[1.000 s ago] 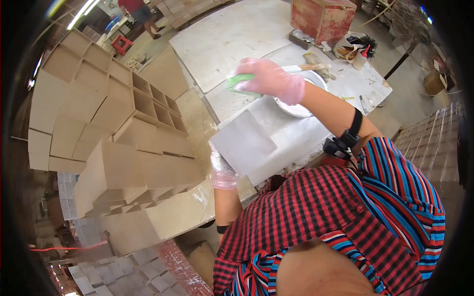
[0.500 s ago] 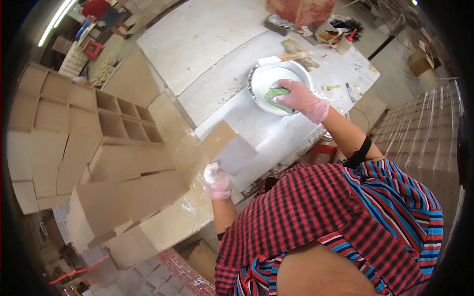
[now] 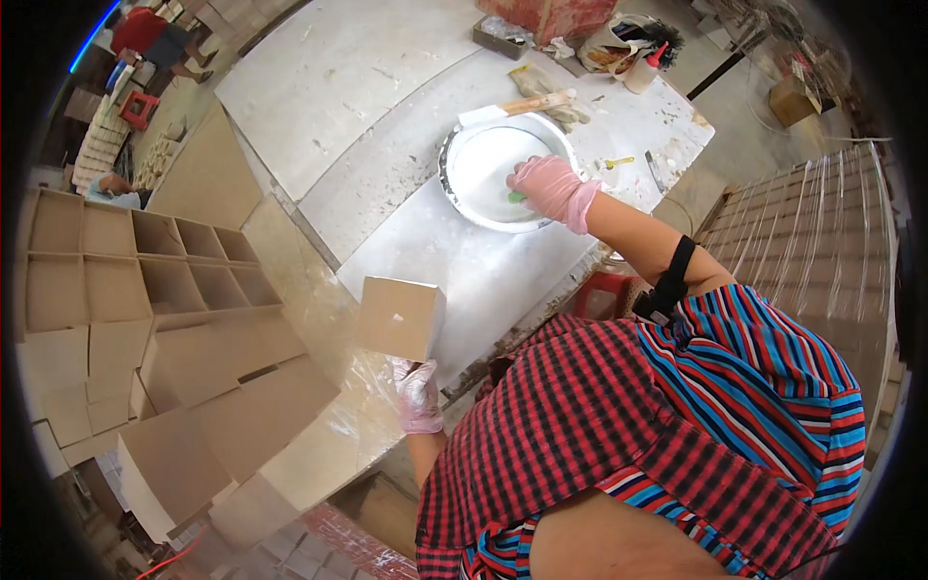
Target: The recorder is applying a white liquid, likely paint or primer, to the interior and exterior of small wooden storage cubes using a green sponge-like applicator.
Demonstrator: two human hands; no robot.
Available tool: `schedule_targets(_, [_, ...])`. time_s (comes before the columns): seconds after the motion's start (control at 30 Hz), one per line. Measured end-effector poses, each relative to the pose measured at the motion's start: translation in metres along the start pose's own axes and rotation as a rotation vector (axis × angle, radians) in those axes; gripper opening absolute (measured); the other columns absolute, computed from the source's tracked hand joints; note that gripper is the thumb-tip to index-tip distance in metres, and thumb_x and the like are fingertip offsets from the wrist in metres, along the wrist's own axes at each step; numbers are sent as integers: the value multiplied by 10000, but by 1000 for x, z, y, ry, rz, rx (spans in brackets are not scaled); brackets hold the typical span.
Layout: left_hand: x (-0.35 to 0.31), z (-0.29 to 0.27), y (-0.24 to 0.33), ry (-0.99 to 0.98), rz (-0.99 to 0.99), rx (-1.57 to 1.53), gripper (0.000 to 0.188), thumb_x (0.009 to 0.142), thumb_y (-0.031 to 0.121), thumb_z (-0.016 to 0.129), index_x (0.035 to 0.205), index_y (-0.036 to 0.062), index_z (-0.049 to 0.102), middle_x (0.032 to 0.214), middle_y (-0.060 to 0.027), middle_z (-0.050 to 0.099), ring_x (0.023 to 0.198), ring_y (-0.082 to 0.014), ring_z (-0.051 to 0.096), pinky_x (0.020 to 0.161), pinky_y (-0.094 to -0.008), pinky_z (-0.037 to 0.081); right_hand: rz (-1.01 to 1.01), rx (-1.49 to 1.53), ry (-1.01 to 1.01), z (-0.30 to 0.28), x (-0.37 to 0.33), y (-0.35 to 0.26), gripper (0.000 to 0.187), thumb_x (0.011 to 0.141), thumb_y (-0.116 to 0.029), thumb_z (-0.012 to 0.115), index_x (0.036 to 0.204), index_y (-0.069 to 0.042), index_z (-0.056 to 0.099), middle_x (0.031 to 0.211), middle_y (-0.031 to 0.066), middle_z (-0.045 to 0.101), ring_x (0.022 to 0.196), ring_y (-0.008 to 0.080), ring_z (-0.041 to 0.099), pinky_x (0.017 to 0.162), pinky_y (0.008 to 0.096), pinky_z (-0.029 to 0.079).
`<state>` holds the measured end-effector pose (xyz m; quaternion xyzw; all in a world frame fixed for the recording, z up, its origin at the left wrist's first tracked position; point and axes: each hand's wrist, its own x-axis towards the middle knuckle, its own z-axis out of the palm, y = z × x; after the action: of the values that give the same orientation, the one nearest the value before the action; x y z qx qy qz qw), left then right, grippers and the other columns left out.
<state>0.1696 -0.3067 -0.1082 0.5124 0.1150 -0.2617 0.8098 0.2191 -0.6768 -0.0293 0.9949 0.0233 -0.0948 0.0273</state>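
My left hand (image 3: 418, 396), in a thin whitish-pink glove, grips a small box (image 3: 396, 319) by its near end. The box has a plain brown face turned up and a white side on its right. Over a round basin (image 3: 448, 189) of white liquid, my right hand (image 3: 553, 189) in a pink glove is closed on a green sponge (image 3: 516, 196). Most of the sponge is hidden under the fingers. Across the basin's far rim lies a flat brush (image 3: 522, 106) with a wooden handle.
Brown compartmented boxes (image 3: 174, 290) are stacked at the left. Beyond the basin are a rag (image 3: 541, 87), a red-capped bottle (image 3: 646, 72) and a grey tray (image 3: 503, 37). A yellow-handled tool (image 3: 619, 161) lies right of it. A person (image 3: 159, 39) stands far left; another (image 3: 114, 188) is partly seen nearer.
The box in my left hand has turned, so its brown face shows broadly and the white side sits at the right. My right hand has turned over the basin, covering more of the sponge.
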Motion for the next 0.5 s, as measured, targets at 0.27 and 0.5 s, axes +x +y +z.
schedule_targets(0.27, [3,-23,-7,-129,2,-318,576,698,-79,499,1261,35,456,1188,-107,539,1078,-228,533,910,-333,447,-44,12,-23,4,5,3,182,729,-140,620,898,-71,613,905,115,618,897,297,612,749,389,492])
schedule_targets(0.5, [30,-26,-13,-34,-20,-568,341,855,76,530,1186,4,491,1144,-100,564,1022,-215,574,837,-338,517,41,333,7,8,5,22,319,711,-177,635,1017,-87,623,972,144,624,908,329,598,778,372,481])
